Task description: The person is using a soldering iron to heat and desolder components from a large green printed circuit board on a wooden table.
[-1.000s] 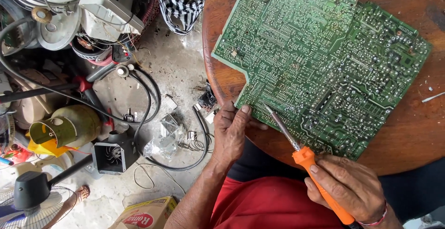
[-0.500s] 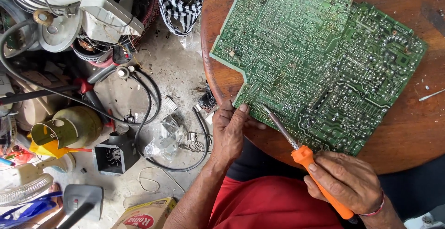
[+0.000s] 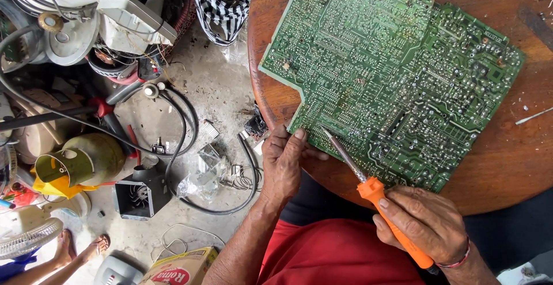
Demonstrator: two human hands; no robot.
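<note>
our soldering iron (image 3: 377, 201) butt hidden in right hand (image 3: 425, 227) fist, tip up-left on green circuit board (image 3: 391, 72), left hand (image 3: 283, 164) fingers pinning board edge, holding nothing

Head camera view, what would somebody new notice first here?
A large green circuit board fills the round wooden table. At its near edge the left hand steadies it while the right hand holds an orange-handled soldering iron with its tip on the board.

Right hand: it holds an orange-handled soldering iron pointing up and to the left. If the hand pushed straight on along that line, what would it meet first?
The right hand would drive the soldering iron into the green circuit board. Its tip already appears to rest on the board's near edge, beside the left hand, though contact is hard to judge.
</note>
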